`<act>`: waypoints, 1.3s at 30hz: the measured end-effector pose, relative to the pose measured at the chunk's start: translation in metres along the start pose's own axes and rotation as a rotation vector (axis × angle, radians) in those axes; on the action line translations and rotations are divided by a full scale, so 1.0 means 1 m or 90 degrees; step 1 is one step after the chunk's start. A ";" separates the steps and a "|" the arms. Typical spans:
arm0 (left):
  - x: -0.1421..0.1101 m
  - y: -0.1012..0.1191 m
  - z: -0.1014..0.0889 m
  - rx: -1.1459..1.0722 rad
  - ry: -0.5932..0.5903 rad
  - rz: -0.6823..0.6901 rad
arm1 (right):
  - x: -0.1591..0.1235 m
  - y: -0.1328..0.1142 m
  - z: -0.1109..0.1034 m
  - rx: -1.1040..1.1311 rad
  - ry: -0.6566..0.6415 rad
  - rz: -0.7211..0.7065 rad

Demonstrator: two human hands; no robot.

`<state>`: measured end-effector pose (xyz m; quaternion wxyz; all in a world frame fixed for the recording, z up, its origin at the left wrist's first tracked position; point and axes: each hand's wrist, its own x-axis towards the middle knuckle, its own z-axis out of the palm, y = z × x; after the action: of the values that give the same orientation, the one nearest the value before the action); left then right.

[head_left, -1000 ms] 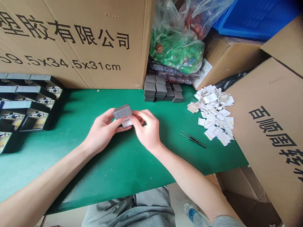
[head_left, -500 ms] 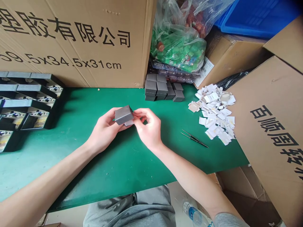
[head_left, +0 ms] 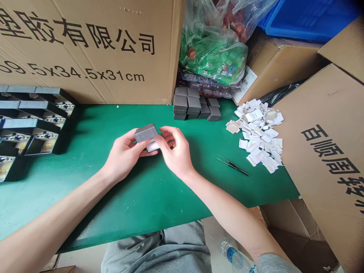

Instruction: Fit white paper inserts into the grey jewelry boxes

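We've got the gray box (head_left: 146, 133) gripped firmly in our left hand (head_left: 123, 157), while our right hand (head_left: 176, 151) pinches the white paper tag (head_left: 152, 146) right underneath it.

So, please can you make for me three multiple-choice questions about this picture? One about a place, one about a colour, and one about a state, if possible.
1. Where do the tweezers lie?
A. In the blue crate
B. On the green mat, beside the white paper scraps
C. On the grey box stack

2. What colour is the box in the left hand?
A. Red
B. Blue
C. Dark grey

3. What is the right hand doing?
A. Holding its fingers at the white piece under the box
B. Gripping the tweezers
C. Resting flat on the mat

Answers:
1. B, they lie on the mat, apart from both hands.
2. C, its faces show dark grey.
3. A, the hand is raised off the mat, at the white piece.
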<state>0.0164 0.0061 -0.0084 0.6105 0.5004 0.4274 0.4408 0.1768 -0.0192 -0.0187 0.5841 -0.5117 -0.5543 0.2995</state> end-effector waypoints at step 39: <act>0.001 0.000 -0.009 -0.072 -0.064 -0.033 | 0.005 0.011 -0.010 0.200 -0.143 0.189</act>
<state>0.0079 0.0089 -0.0099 0.6697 0.4754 0.3834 0.4226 0.1897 -0.0143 -0.0255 0.5408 -0.4537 -0.4810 0.5199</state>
